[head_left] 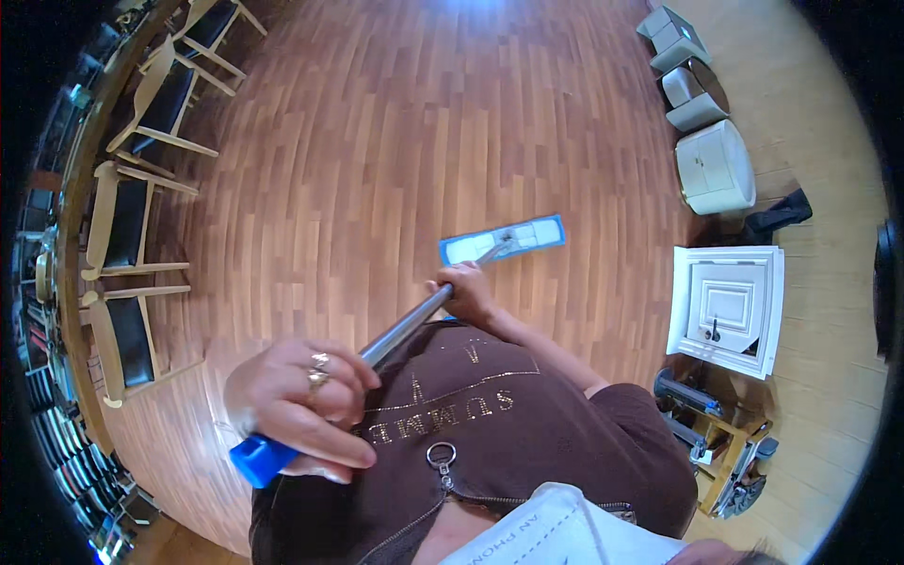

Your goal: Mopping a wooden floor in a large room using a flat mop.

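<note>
A flat mop with a blue-edged, pale rectangular head [467, 247] lies on the wood-patterned floor ahead of me. Its silver pole [407, 328] slants back toward my left side and ends in a blue grip [261, 460]. My left hand [306, 405], with rings on it, is closed around the upper pole just past that grip. Farther down, my right hand [463, 288] wraps the pole in front of my brown top [527, 428]. Between the two hands the metal tube shows bare.
Wooden chairs with dark seats [127, 226] line the left along a long counter [71, 221]. On the right stand a rounded white cabinet [716, 168], small grey-white pieces [673, 40], a white panelled door-like unit [727, 306] and a wooden rack with items [730, 457].
</note>
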Available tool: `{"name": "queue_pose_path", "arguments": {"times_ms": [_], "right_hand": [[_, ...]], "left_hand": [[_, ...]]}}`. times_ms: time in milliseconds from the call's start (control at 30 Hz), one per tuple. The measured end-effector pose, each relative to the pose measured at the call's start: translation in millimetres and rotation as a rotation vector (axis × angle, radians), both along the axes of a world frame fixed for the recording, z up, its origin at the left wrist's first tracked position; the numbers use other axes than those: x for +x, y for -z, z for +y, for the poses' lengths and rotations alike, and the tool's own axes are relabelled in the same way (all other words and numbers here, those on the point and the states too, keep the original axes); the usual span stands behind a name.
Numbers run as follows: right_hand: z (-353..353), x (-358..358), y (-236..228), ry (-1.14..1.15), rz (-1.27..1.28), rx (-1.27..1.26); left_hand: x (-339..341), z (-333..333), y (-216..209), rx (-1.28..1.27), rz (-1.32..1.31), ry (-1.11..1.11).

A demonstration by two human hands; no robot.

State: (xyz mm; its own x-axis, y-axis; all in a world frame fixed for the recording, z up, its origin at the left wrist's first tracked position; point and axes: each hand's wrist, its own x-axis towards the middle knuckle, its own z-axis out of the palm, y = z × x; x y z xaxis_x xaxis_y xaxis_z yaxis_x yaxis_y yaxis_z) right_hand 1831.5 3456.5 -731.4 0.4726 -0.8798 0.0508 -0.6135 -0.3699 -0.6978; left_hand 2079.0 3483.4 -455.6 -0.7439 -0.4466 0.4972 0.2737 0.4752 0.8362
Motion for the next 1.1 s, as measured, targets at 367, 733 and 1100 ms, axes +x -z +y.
{"name": "queue_pose_path", "arguments": {"times_ms": [367,733,1100], "right_hand": [[-63.7,17.6,4.1,-0.308,-0.159,-0.057],[-122.2,147.9,29.7,-0.88,-0.268,-0.09],[-215.9,230.1,22.0,-1.095,0.112,-0.029]], "left_hand": [[-38.6,20.5,-7.8,-0.204,-0.002,-0.337],[-40.8,46.6,-6.6,-0.29,-0.158,-1.05],[17.6,-19.5,23.2,-0.302,-0.193,-1.152]]}}
